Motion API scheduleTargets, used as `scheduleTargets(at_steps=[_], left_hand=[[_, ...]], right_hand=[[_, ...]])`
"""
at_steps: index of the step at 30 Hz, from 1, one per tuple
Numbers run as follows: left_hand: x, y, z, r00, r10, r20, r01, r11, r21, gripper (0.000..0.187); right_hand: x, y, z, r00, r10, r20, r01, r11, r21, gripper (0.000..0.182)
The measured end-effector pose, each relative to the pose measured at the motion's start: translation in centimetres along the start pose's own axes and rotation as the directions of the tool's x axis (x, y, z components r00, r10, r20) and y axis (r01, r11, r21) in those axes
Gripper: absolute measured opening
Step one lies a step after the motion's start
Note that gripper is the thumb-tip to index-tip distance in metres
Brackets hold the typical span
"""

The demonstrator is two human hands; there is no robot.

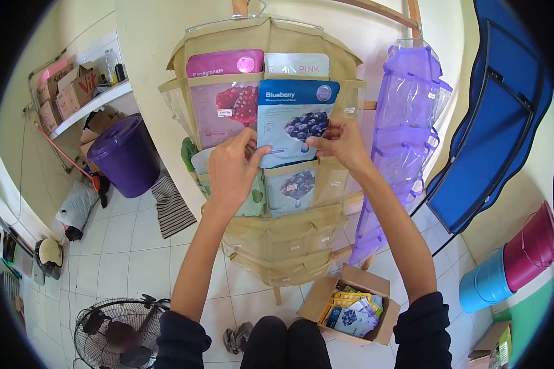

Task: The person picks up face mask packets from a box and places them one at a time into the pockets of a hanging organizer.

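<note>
Both hands hold a blueberry facial mask packet (281,124) upright in front of a beige hanging organizer (271,230) with clear pockets. My left hand (232,163) pinches its lower left edge, thumb on the front. At its right edge, my right hand (346,144) grips with the thumb over the printed berries. Just below, another blueberry packet (292,187) sits in a pocket. Behind and to the left stands a pomegranate packet (224,111), beside a white packet marked PINK (305,64). Green packets (249,200) fill the pocket behind my left hand.
An open cardboard box (385,313) of mask packets stands on the floor below. A purple organizer (403,141) hangs at the right. A black fan (120,335) is at lower left, a purple bin (123,157) farther back, and blue (486,286) and maroon (532,240) buckets at far right.
</note>
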State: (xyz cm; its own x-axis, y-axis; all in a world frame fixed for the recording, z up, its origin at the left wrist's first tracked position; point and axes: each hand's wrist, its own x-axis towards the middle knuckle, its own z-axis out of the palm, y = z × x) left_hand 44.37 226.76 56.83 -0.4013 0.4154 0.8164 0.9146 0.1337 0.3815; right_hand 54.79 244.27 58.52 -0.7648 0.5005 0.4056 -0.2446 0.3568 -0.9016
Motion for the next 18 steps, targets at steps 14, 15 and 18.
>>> scheduleTargets(at_steps=[14,15,18], left_hand=[[-0.3,1.1,0.0,0.996,0.009,0.087,-0.024,0.985,0.173,0.024],[-0.3,1.2,-0.2,0.995,0.006,0.102,-0.026,0.980,0.196,0.023],[0.0,1.5,-0.1,0.995,-0.099,0.012,0.100,0.992,-0.072,0.017]], right_hand=[[0.2,2.0,-1.6,0.994,0.087,0.071,-0.073,0.981,-0.182,0.020],[0.2,2.0,-1.6,0.994,0.087,0.071,-0.073,0.980,-0.182,0.020],[0.0,1.7,-1.8,0.981,0.135,0.138,-0.109,0.978,-0.179,0.021]])
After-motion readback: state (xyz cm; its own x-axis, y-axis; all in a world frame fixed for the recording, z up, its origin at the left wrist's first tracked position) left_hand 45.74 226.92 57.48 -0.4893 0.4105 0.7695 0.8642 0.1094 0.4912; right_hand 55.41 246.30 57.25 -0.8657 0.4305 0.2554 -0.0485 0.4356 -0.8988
